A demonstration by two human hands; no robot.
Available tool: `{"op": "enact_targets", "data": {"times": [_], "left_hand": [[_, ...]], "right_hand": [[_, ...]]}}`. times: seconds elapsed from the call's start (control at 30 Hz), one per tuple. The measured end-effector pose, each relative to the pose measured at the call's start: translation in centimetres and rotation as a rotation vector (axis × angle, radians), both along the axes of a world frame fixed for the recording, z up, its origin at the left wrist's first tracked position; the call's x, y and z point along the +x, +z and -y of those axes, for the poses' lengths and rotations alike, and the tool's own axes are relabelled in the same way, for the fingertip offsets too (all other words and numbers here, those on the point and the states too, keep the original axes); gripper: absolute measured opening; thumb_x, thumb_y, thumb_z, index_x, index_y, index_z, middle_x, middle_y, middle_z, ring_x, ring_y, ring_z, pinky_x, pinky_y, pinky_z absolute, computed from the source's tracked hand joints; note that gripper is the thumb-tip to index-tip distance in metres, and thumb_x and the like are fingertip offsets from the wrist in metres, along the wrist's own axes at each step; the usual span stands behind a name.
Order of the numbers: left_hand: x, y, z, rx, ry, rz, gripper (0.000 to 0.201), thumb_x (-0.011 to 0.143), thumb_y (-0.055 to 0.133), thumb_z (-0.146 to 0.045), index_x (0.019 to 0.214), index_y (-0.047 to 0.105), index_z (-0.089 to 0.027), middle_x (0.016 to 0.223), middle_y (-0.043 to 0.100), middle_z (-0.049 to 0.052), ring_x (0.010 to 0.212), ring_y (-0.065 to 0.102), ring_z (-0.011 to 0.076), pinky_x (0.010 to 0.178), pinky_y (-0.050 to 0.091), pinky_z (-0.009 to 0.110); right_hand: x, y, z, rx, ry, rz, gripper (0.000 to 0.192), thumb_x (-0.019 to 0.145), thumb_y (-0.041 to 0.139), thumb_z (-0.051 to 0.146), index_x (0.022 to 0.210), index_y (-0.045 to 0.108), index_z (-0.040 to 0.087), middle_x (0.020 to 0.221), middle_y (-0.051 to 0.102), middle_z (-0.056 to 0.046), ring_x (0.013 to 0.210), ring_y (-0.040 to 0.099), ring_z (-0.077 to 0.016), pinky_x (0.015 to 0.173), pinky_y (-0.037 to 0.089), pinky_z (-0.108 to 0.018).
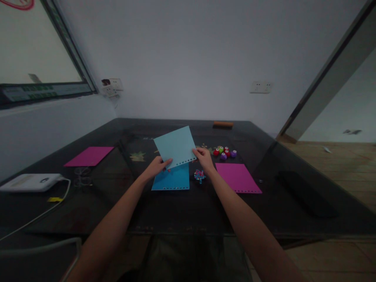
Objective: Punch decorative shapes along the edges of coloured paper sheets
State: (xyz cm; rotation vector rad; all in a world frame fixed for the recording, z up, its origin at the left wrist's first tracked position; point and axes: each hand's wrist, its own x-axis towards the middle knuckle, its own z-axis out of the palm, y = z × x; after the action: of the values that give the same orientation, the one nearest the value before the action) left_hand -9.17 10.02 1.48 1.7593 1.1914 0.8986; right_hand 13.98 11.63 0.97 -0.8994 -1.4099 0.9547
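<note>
A light blue sheet with punched holes along its near edge is held up, tilted, above the table. My left hand pinches its near left corner, thumb on top. At the near right corner, my right hand grips the same sheet. Under it lies a darker blue punched sheet, its far part hidden by the held one. Just right of that is a small cluster of pink and blue pieces, too small to name. A magenta punched sheet lies beyond my right forearm.
Several red, green and purple balls with eye-like spots sit behind the right magenta sheet. Another magenta sheet and a white device with a cable are at left. A brown block lies at the back, a black flat object at right.
</note>
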Motion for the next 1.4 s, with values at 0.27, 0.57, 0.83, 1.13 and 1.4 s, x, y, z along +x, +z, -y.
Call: {"op": "enact_targets", "data": {"times": [0.27, 0.57, 0.83, 1.13, 1.4], "left_hand": [[-0.2, -0.3, -0.3, 0.021, -0.021, -0.034, 0.031, 0.078, 0.056, -0.036, 0.057, 0.056, -0.014, 0.051, 0.059, 0.004, 0.044, 0.049, 0.0113, 0.044, 0.037, 0.021], [-0.4, -0.5, -0.4, 0.013, -0.072, -0.082, 0.031, 0.078, 0.055, -0.038, 0.059, 0.056, -0.013, 0.054, 0.06, 0.003, 0.049, 0.052, 0.0124, 0.048, 0.039, 0.022], [-0.7, -0.3, -0.7, -0.046, 0.001, -0.046, 0.025, 0.075, 0.057, -0.035, 0.062, 0.058, -0.013, 0.056, 0.062, 0.004, 0.049, 0.053, 0.0139, 0.047, 0.04, 0.023], [-1.1, -0.4, -1.1, -0.038, 0.141, 0.161, 0.021, 0.07, 0.062, -0.032, 0.067, 0.064, -0.011, 0.055, 0.064, 0.006, 0.051, 0.056, 0.016, 0.049, 0.041, 0.024], [-1.5, -0.1, -1.0, -0.05, 0.312, 0.381, 0.017, 0.072, 0.062, -0.025, 0.077, 0.064, -0.009, 0.065, 0.067, 0.007, 0.061, 0.061, 0.0173, 0.055, 0.046, 0.025]], "right_hand": [[0.1, -0.5, -0.5, 0.026, -0.037, -0.006, 0.041, 0.072, 0.056, 0.055, 0.058, 0.056, 0.017, 0.052, 0.045, 0.002, 0.048, 0.041, -0.0112, 0.043, 0.033, -0.023], [0.4, -1.0, -0.9, 0.045, -0.12, 0.016, 0.043, 0.073, 0.053, 0.058, 0.063, 0.059, 0.016, 0.055, 0.049, 0.002, 0.053, 0.042, -0.012, 0.048, 0.031, -0.023], [0.1, -0.9, -0.7, -0.031, -0.084, -0.034, 0.047, 0.074, 0.049, 0.063, 0.064, 0.056, 0.017, 0.045, 0.051, 0.002, 0.039, 0.046, -0.0119, 0.041, 0.03, -0.023], [0.0, -1.2, -1.0, -0.078, -0.033, -0.017, 0.054, 0.073, 0.048, 0.065, 0.07, 0.061, 0.013, 0.056, 0.062, -0.004, 0.042, 0.052, -0.0108, 0.041, 0.034, -0.022], [-1.0, -2.2, -2.2, -0.029, -0.085, 0.337, 0.043, 0.084, 0.041, 0.047, 0.075, 0.063, 0.012, 0.063, 0.063, -0.006, 0.052, 0.056, -0.0139, 0.048, 0.04, -0.024]]}}
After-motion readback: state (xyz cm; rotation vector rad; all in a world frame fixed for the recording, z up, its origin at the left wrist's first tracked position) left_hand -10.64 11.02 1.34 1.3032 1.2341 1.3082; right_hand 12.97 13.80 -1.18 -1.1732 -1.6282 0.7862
